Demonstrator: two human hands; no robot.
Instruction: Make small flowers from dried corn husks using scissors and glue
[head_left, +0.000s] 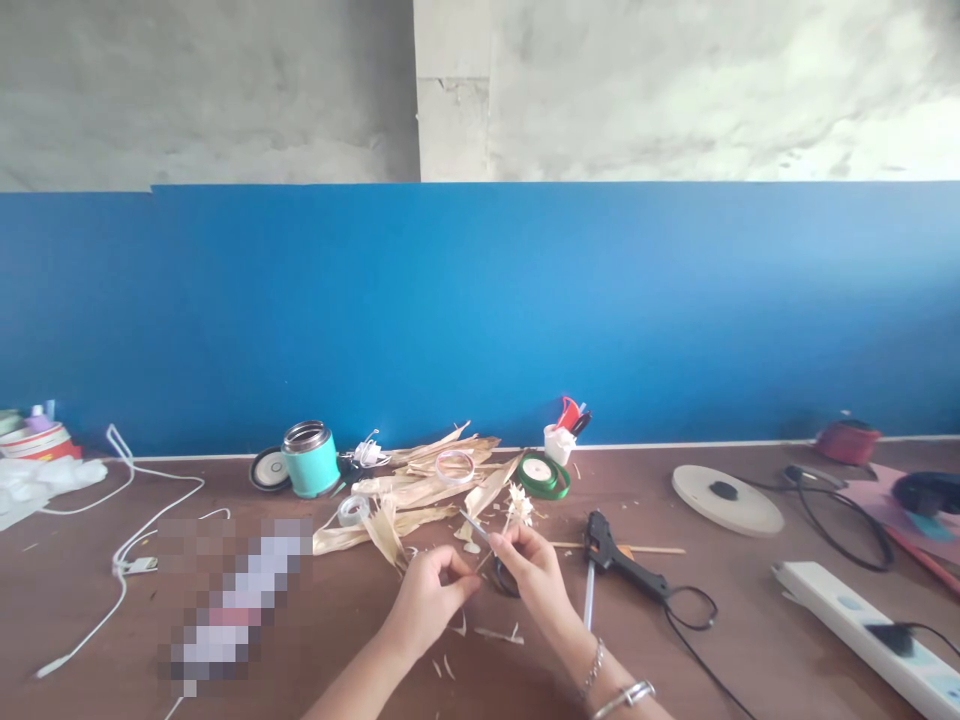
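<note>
From here I see the right hand (pixel 531 575) gripping what look like scissors (pixel 473 523), the left hand (pixel 433 592) pinching something thin (pixel 485 560). Husks (pixel 409 492) lie beyond both.

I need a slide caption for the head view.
Left hand and right hand close together near dried husks and a glue gun.

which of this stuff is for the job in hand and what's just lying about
Likely for the job:
metal blade, in the right hand
pale flower-like piece
dried husks
glue gun
wooden stick

Probably just lying about:
turquoise jar
white cable
round pale disc
red container
</note>
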